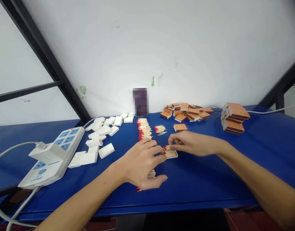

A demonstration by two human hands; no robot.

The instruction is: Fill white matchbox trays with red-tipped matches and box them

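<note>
My left hand (pixel 146 163) spreads over a row of red-tipped matches (pixel 144 128), its thumb held apart. Its fingertips rest at the left end of a small white matchbox tray (pixel 172 156) filled with matches. At the tray's far right side, my right hand (pixel 192 142) has its fingers curled and pinched at the matches in it; the exact contact is partly hidden. A small bundle of matches (pixel 159 129) lies just beyond the hands, with one loose match (pixel 162 133) beside it. An orange matchbox (pixel 180 127) lies behind my right hand.
White empty trays (pixel 104 130) are scattered at left, beside a white power strip (pixel 65 150) with a plugged-in adapter. Orange matchboxes (pixel 186 111) are heaped at the back right, with a stack of matchboxes (pixel 234 117) farther right. A blurred dark rectangle (pixel 140 102) stands against the wall.
</note>
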